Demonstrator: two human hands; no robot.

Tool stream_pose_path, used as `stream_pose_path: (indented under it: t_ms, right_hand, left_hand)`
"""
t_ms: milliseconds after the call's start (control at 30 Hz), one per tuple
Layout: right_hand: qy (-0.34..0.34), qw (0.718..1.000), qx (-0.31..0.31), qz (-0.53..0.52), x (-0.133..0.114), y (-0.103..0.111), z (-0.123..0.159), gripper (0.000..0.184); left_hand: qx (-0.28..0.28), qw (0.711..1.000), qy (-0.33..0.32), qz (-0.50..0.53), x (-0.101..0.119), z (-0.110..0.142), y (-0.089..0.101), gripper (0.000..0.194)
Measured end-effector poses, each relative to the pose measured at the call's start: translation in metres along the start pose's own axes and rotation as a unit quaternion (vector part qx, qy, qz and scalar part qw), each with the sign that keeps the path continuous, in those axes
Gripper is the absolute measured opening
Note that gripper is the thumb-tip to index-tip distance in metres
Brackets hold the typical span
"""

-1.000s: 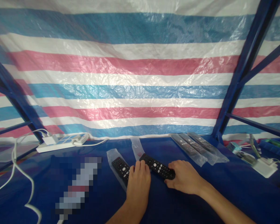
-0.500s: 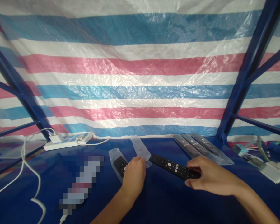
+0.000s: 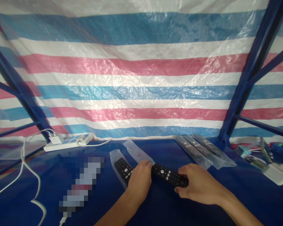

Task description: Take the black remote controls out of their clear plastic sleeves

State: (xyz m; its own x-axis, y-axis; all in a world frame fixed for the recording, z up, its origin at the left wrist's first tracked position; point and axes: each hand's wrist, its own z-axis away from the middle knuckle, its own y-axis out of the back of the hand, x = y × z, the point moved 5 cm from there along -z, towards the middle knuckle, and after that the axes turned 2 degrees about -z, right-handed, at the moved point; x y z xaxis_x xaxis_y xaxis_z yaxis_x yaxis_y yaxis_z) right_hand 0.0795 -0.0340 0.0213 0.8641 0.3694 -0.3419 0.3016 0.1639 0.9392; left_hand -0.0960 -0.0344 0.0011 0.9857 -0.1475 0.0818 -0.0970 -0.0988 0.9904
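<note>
A black remote control [image 3: 168,175] is gripped at its lower end by my right hand [image 3: 195,185], thumb and fingers closed round it. Its far end meets the mouth of a clear plastic sleeve [image 3: 139,153]. My left hand [image 3: 141,177] pinches that sleeve near its opening; the fingertips are partly hidden. Just left of my left hand, a second remote control [image 3: 124,169] lies inside another clear sleeve [image 3: 115,153], its lower part covered by the hand.
Several bagged remotes [image 3: 198,150] lie side by side at the back right. A white power strip [image 3: 68,142] with cables stands at the back left, before a striped tarp [image 3: 141,94]. A pixelated object [image 3: 82,185] lies front left. Small electronics [image 3: 273,169] sit far right.
My right hand has brought the remote control leftward to the sleeve's mouth. My left hand has shifted slightly right, and the empty sleeve has tilted, its far end swinging left.
</note>
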Motion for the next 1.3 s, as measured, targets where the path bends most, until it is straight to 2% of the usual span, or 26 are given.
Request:
stream_pose_path:
  t_ms: [233, 333, 400, 500, 600, 700, 800, 967, 1067, 1133, 1200, 1300]
  right_hand:
    - [-0.011, 0.999, 0.038, 0.030, -0.018, -0.027, -0.014, 0.021]
    - [-0.014, 0.999, 0.047, 0.011, -0.020, -0.029, -0.018, 0.022]
    - [0.015, 0.999, 0.029, -0.021, -0.019, -0.025, -0.019, 0.023]
    - [0.076, 0.992, -0.031, -0.096, -0.013, -0.018, -0.016, 0.024]
    - [0.096, 0.979, -0.066, -0.166, -0.003, -0.017, -0.016, 0.018]
    - [0.095, 0.977, -0.043, -0.188, 0.002, -0.021, -0.021, 0.018]
    - [0.080, 0.984, 0.002, -0.158, -0.002, -0.028, -0.027, 0.024]
    - [0.018, 0.996, 0.070, -0.054, -0.009, -0.033, -0.033, 0.013]
    - [0.011, 0.998, 0.053, -0.030, -0.004, -0.029, -0.031, 0.009]
    - [0.030, 0.998, 0.017, -0.055, 0.003, -0.022, -0.027, 0.008]
    - [0.061, 0.992, -0.009, -0.109, 0.008, -0.013, -0.023, 0.018]
    - [0.064, 0.986, 0.030, -0.153, 0.007, -0.002, -0.023, 0.022]
  left_hand:
    - [-0.030, 0.996, -0.087, 0.017, 0.029, 0.007, -0.013, 0.032]
    - [-0.019, 0.995, -0.090, 0.032, 0.030, 0.008, -0.015, 0.030]
    - [0.003, 0.996, -0.069, 0.056, 0.025, 0.007, -0.014, 0.031]
    - [0.044, 0.992, -0.047, 0.104, 0.015, 0.004, -0.009, 0.030]
    - [0.064, 0.987, -0.052, 0.139, 0.011, 0.002, -0.005, 0.028]
    - [0.066, 0.985, -0.063, 0.145, 0.014, 0.004, -0.003, 0.027]
    - [0.064, 0.984, -0.096, 0.138, 0.025, 0.011, -0.003, 0.026]
    - [0.080, 0.970, -0.188, 0.132, 0.051, 0.027, -0.016, 0.024]
    - [0.087, 0.972, -0.193, 0.096, 0.055, 0.031, -0.030, 0.027]
    - [0.082, 0.976, -0.191, 0.064, 0.054, 0.033, -0.040, 0.028]
    - [0.084, 0.974, -0.203, 0.058, 0.053, 0.037, -0.047, 0.023]
    - [0.153, 0.959, -0.224, 0.083, 0.054, 0.045, -0.051, 0.020]
